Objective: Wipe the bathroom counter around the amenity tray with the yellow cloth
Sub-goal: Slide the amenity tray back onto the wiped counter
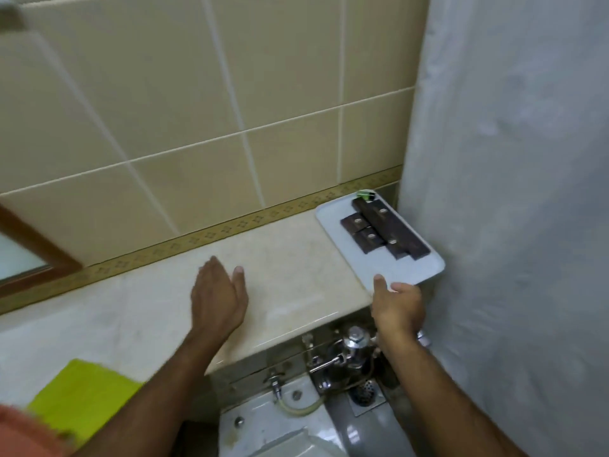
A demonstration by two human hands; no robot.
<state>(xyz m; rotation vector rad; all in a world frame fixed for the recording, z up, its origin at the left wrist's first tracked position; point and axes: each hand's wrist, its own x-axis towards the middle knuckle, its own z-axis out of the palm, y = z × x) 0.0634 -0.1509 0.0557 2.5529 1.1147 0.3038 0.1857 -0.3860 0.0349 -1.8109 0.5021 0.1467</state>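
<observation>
The white amenity tray [336,222] lies at the right end of the cream marble counter [283,258], carrying several dark brown packets [385,230] and a small green item [365,194]. My right hand [397,305] is at the tray's near corner, thumb on its rim and fingers around the edge. My left hand [219,293] hovers flat over the middle of the counter, fingers apart, holding nothing. The yellow cloth [82,395] lies on the counter at the lower left, away from both hands.
A beige tiled wall with a gold patterned border backs the counter. A white shower curtain [510,192] hangs right beside the tray. Chrome valves and pipes [349,351] and a toilet cistern [280,423] sit below the counter edge. A wooden mirror frame [36,245] is at left.
</observation>
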